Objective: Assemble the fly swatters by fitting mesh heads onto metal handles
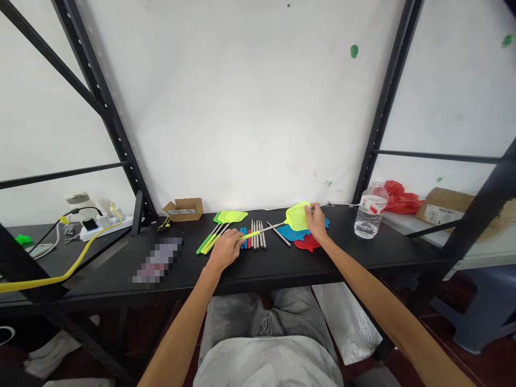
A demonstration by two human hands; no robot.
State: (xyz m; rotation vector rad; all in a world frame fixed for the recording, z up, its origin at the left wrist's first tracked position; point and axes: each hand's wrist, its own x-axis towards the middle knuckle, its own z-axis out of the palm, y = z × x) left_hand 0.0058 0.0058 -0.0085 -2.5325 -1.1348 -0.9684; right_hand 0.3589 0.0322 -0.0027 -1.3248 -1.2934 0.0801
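Note:
A yellow-green fly swatter point(297, 217) is held across the black table between my hands. My right hand point(316, 220) is closed on the far edge of its perforated head. My left hand point(226, 248) is closed round the end of its handle, hiding the tip. Beside my left hand lie several finished green and yellow-green fly swatters point(215, 236). Blue handles point(243, 242), red handles point(249, 241) and several metal rods point(260, 239) form a row under the held swatter. Blue swatter heads point(291, 234) and red swatter heads point(307, 243) lie below my right hand.
A water bottle point(368, 212) stands to the right on the table. An opened cardboard box point(184, 209) sits at the back left. Further left are a power strip point(105, 226) and a yellow cable point(76, 263). Black metal posts point(389, 91) rise on both sides.

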